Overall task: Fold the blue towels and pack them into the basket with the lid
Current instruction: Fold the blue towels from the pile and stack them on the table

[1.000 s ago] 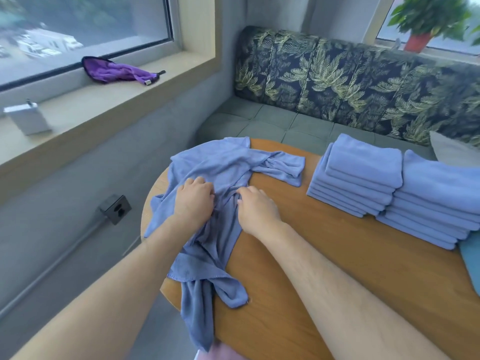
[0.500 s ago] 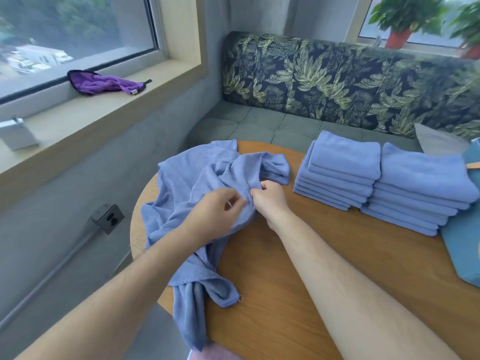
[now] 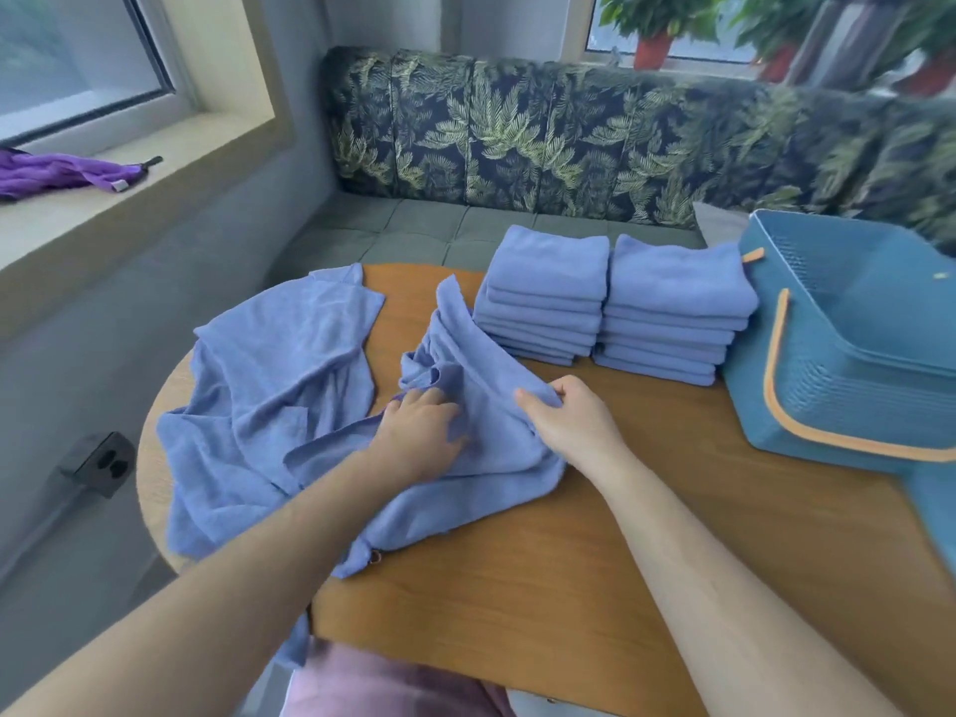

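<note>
A crumpled blue towel (image 3: pixel 481 364) lies bunched in the middle of the round wooden table (image 3: pixel 595 561). My right hand (image 3: pixel 574 421) pinches its right edge, and my left hand (image 3: pixel 421 437) grips the cloth just left of that. More loose blue towel (image 3: pixel 279 385) is spread over the table's left side and hangs over the edge. Two stacks of folded blue towels (image 3: pixel 548 297) (image 3: pixel 672 307) stand side by side at the back. The blue basket (image 3: pixel 838 385) with an orange handle sits at the right, its inside showing.
A leaf-patterned bench seat (image 3: pixel 569 142) runs behind the table. A purple cloth (image 3: pixel 62 170) lies on the window sill at left. A wall socket (image 3: pixel 101 460) sits low on the left wall. Potted plants (image 3: pixel 654 44) stand on the far sill.
Both hands have pulled one towel free of the pile and drawn it rightward to the table's middle. My view has swung right, bringing the blue basket into sight.
</note>
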`<state>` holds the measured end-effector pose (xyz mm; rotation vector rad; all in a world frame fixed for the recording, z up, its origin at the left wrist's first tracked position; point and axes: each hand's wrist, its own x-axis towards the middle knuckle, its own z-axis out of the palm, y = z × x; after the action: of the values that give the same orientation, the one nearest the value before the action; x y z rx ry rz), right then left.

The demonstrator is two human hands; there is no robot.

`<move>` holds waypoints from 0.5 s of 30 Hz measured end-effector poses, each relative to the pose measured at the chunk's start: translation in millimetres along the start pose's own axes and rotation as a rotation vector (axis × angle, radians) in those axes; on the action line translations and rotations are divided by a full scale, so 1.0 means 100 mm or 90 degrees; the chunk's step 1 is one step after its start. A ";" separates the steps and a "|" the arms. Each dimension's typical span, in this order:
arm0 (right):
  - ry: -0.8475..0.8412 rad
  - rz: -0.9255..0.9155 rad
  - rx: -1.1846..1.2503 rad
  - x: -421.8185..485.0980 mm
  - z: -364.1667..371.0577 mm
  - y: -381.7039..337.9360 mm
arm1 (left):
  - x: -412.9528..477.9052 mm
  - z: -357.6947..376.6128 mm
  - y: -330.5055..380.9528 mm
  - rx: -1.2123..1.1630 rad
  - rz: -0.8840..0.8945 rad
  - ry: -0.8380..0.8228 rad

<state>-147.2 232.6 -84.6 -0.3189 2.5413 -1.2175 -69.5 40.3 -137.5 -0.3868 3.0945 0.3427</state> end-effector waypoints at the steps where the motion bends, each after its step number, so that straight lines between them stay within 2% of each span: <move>1: -0.012 -0.006 -0.064 -0.01 0.00 0.07 | -0.06 0.06 0.09 -0.002 0.017 0.021; 5: -0.054 -0.022 -0.251 -0.04 -0.03 0.21 | -0.36 0.08 0.35 -0.116 0.027 0.069; 11: -0.140 0.013 -0.219 -0.17 -0.10 0.28 | -0.55 -0.14 0.30 -0.226 -0.119 0.234; 15: -0.119 -0.013 -0.159 -0.16 -0.08 0.27 | -0.45 -0.19 0.17 -0.195 -0.250 0.134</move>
<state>-136.8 260.7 -97.9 -0.4915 2.5311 -0.8318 -29.5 63.7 -113.8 -1.0800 3.0528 0.8089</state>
